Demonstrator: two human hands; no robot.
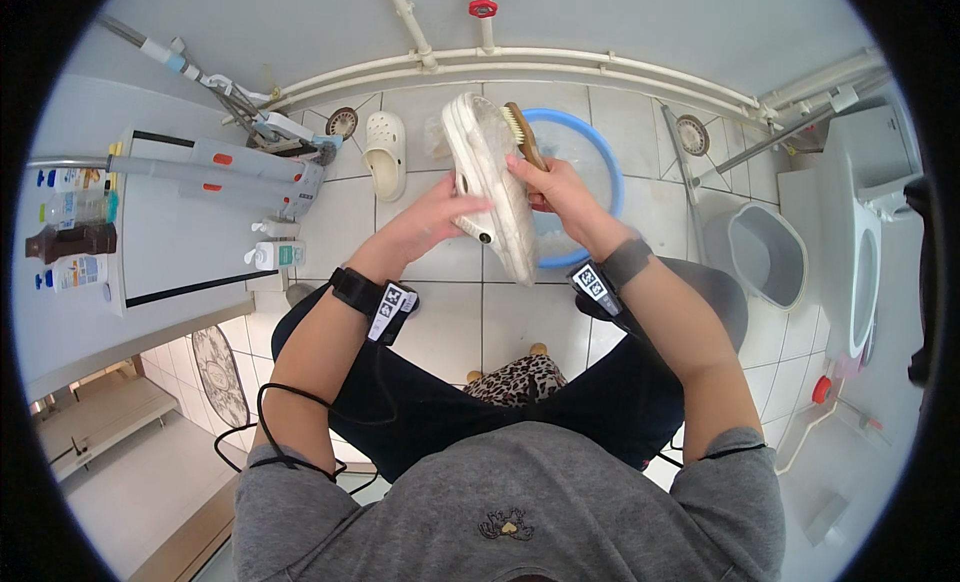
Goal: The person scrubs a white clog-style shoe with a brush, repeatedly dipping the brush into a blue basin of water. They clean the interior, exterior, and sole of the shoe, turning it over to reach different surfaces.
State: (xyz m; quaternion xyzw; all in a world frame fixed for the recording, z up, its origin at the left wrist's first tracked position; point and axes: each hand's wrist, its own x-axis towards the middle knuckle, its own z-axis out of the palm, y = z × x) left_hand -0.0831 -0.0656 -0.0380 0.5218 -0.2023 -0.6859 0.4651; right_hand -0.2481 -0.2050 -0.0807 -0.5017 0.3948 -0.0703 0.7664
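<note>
My left hand (pixel 435 220) grips a white foam clog (pixel 489 184) by its heel strap side, holding it tilted on edge above the tiled floor. In my right hand (pixel 553 192) is a wooden scrubbing brush (pixel 527 137), its pale bristles against the clog's sole side near one end. Behind and partly below the right hand stands a blue-rimmed basin (pixel 616 169) with water and some suds. The matching white clog (pixel 386 156) lies on the floor to the left, top side up.
A grey bucket (pixel 766 257) stands at the right, near a white washing appliance or fixture (pixel 862 282). Pump bottles (pixel 276 255) and a cabinet (pixel 187 214) are at the left. Beige pipes (pixel 525 54) run along the wall. A leopard-print cloth (pixel 517 381) lies between my legs.
</note>
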